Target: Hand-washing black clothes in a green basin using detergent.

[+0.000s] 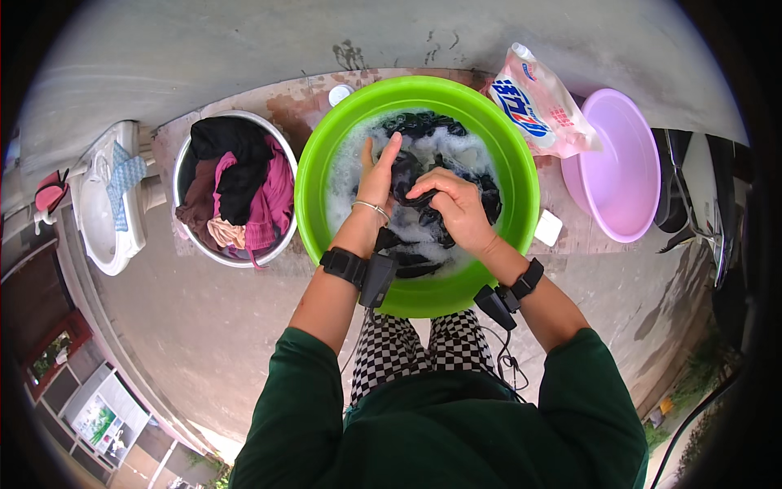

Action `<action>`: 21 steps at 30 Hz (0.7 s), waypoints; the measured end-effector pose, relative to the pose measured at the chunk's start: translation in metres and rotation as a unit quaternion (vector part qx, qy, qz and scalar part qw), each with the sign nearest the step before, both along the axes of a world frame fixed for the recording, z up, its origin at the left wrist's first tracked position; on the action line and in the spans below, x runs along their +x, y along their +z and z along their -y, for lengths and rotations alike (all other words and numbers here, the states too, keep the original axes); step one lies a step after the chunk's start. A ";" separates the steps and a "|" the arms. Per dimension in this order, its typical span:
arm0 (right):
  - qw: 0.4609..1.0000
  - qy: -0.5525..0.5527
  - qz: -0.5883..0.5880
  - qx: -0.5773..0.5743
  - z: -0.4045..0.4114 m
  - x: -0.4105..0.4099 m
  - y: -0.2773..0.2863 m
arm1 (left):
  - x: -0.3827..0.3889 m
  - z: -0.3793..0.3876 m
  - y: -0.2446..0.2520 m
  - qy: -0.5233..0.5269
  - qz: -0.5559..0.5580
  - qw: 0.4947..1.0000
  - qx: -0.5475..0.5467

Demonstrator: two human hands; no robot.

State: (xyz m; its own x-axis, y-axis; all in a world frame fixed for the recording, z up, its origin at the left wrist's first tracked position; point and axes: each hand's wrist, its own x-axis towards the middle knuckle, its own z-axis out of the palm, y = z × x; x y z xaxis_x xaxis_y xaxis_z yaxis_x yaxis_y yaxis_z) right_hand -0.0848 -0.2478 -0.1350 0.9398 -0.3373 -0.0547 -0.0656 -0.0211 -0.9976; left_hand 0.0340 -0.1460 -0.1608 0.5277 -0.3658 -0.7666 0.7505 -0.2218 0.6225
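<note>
A large green plastic basin (314, 183) stands before me, filled with sudsy water and dark wet cloth (415, 125). Over its left half is my left hand (380, 174), thumb raised and fingers apart, its palm against the bunched dark cloth; whether it grips any is hidden. Just to the right, my right hand (449, 205) has its fingers curled around a fold of that cloth, above the suds. Both wrists wear black straps with small devices, and a bangle circles the left wrist.
Left of the basin stands a metal bowl (183, 229) of black, brown and pink clothes. At right are a detergent pouch (540, 104), a lilac plastic basin (620, 171) and a white block (548, 228). A white cap (339, 94) lies behind. A sink (101, 208) is far left.
</note>
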 end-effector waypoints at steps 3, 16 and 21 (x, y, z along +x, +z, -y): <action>0.998 -0.017 0.013 -0.057 -0.020 0.006 0.017 | -0.001 -0.004 0.002 -0.061 -0.013 0.998 0.006; 0.969 -0.173 0.004 -0.178 -0.060 0.032 0.015 | -0.022 -0.020 -0.003 0.091 -0.009 0.992 -0.093; 0.966 -0.179 -0.093 -0.163 -0.025 0.044 -0.027 | -0.039 -0.013 0.004 0.029 0.049 0.998 -0.008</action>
State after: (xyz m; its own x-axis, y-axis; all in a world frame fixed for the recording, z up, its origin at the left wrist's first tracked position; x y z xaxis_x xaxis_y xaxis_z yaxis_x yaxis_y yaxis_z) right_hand -0.0410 -0.2227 -0.1620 0.7444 -0.6661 -0.0470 -0.3044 -0.2758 -0.9118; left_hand -0.0047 -0.1334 -0.1568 0.6201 -0.3447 -0.7047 0.6972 -0.1696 0.6965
